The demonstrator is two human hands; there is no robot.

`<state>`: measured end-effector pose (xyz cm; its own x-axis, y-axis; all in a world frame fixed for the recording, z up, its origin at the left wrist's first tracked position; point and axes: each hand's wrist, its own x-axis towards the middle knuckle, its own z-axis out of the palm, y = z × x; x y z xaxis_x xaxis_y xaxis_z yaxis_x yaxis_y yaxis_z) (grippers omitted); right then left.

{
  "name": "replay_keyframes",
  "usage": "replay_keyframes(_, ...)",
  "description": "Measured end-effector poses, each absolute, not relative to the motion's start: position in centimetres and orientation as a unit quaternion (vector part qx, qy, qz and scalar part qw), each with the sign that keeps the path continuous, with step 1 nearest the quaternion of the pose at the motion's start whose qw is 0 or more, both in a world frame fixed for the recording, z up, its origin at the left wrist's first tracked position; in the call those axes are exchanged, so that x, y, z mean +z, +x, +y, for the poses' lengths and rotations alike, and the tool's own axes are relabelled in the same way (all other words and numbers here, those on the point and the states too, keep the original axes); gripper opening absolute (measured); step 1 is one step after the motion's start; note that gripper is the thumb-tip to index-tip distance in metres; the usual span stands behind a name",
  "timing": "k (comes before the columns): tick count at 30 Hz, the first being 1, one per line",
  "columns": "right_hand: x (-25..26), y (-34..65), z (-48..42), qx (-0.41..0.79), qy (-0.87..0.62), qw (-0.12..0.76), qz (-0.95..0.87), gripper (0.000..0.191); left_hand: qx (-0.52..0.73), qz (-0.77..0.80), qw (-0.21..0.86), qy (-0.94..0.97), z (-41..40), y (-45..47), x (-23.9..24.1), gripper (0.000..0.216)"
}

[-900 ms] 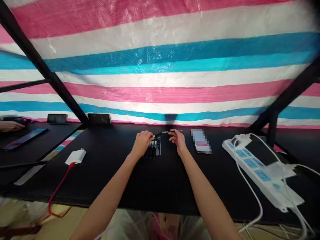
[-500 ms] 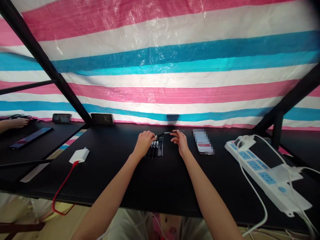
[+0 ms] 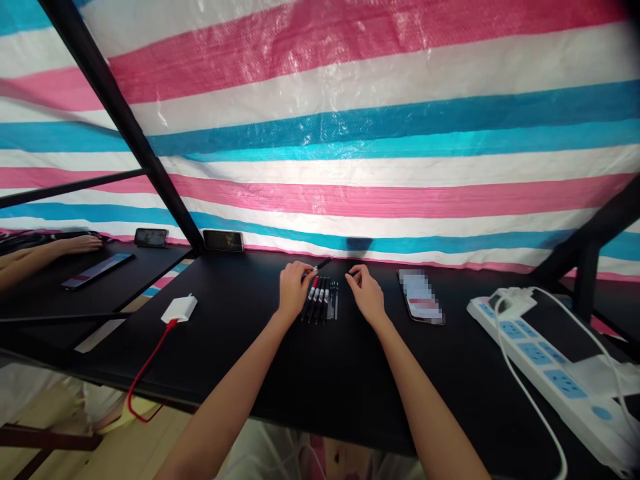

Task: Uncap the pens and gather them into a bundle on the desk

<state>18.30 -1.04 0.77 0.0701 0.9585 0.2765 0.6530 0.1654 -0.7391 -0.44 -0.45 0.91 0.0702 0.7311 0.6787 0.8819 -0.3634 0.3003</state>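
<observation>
My left hand (image 3: 294, 288) is closed on a black pen (image 3: 324, 263), whose tip end sticks out to the right beyond the fingers. Just below that hand, several black pens (image 3: 319, 303) lie side by side on the black table (image 3: 310, 373), one with a red part near the top. Thin clear strips, perhaps pen refills (image 3: 335, 301), lie right of them. My right hand (image 3: 367, 293) hovers apart from the pens, fingers loosely bent and thumb a little off the forefinger. Nothing shows between its fingers.
A phone (image 3: 421, 298) lies right of my right hand, and a white power strip (image 3: 555, 373) with cables stands beyond it. On the left are a white charger (image 3: 179, 309) with a red cable and a propped phone (image 3: 223, 241). Another person's hand (image 3: 83, 245) rests at far left.
My right hand has come away from the pen and dropped slightly; the pen stays in my left hand. The whole view has shifted, with table items appearing lower and further right.
</observation>
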Motion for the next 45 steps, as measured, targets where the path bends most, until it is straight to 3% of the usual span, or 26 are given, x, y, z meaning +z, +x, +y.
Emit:
replay_keyframes(4, 0.7, 18.7, -1.2, 0.178, -0.641, 0.227, -0.711, 0.031, -0.416, -0.627, 0.124, -0.646, 0.2, -1.8, 0.8, 0.025)
replay_keyframes(8, 0.3, 18.4, -1.2, 0.155, -0.641, 0.160, -0.734, 0.029, -0.312, -0.684, 0.172, -0.637, 0.8, -3.3, 0.1, 0.026)
replay_keyframes(13, 0.0, 17.7, -1.5, 0.118, -0.654, 0.142, -0.734, 0.020, -0.172, -0.737, 0.188, -0.626, 1.5, -5.1, -1.2, 0.019)
replay_keyframes(18, -0.3, 17.2, -1.6, 0.093, -0.671, 0.150, -0.721, 0.026, -0.198, -0.744, 0.206, -0.603, 1.7, -4.7, -1.0, 0.023)
replay_keyframes(25, 0.0, 16.6, -2.1, 0.075, -0.674, 0.142, -0.721, 0.018, -0.194, -0.607, 0.086, -0.766, 0.2, -0.7, -0.9, 0.017)
replay_keyframes(32, 0.1, 15.9, -2.5, 0.067, -0.689, 0.136, -0.709, 0.016, -0.140, -0.611, 0.017, -0.779, -0.1, -1.0, -0.3, 0.016)
replay_keyframes(45, 0.3, 15.3, -2.7, 0.064, -0.719, 0.076, -0.688, 0.016, -0.143, -0.681, 0.135, -0.705, 0.5, -1.4, -1.6, 0.018)
